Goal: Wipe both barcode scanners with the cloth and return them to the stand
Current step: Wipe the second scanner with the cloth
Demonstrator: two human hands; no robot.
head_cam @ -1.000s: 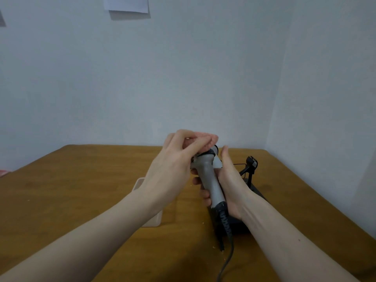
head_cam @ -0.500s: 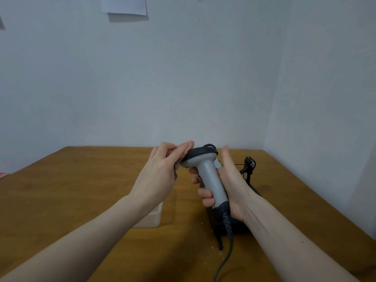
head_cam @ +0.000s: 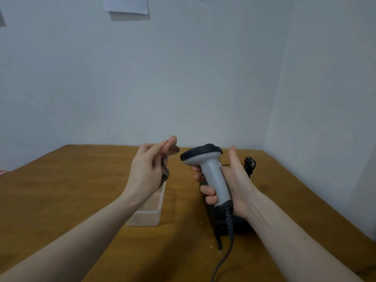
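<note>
The right hand point(head_cam: 234, 186) is gripping the grey barcode scanner point(head_cam: 211, 171) upright by its handle, above the black stand point(head_cam: 234, 222). The left hand point(head_cam: 148, 171) is pinching the cloth point(head_cam: 167, 161), just left of the scanner head and not touching it.

One scanner point(head_cam: 209, 169), one cloth point(head_cam: 167, 161), one container point(head_cam: 149, 212)

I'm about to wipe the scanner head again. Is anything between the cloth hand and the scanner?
Nothing visible. The left hand holds the cloth apart from the scanner, which the right hand grips upright. Only open air lies between them; the plastic container sits lower, on the table.
</note>
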